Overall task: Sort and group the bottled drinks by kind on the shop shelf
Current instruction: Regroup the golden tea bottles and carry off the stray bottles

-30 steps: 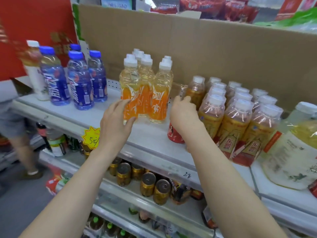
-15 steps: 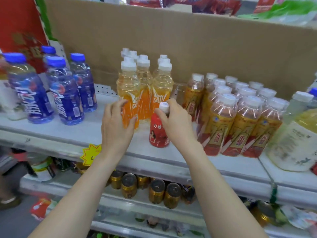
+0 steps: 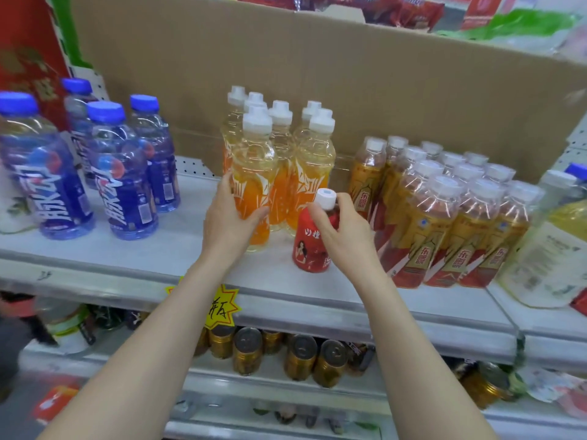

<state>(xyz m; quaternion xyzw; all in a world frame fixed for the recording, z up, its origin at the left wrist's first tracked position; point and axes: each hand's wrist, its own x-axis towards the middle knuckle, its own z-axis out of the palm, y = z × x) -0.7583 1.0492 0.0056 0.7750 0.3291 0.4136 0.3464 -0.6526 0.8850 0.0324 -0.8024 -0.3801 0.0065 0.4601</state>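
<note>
A small red bottle with a white cap (image 3: 309,249) stands on the white shelf (image 3: 190,252) between two groups of drinks. My right hand (image 3: 344,236) grips its neck just under the cap. My left hand (image 3: 230,222) holds the front orange-label bottle (image 3: 254,185) of a cluster of several tall yellow drinks. To the right stand several gold-and-red labelled bottles (image 3: 444,217) in rows. Several blue-capped, blue-label bottles (image 3: 124,179) stand at the left.
A cardboard sheet (image 3: 349,90) backs the shelf. A large pale jug (image 3: 552,249) sits at the far right. Gold cans (image 3: 298,357) line the lower shelf, under a yellow star price tag (image 3: 222,308). Red packets lie above the cardboard.
My right hand drew the red bottle out from among the gold-and-red bottles and stood it in the gap. My left hand closed round the front orange-label bottle.
</note>
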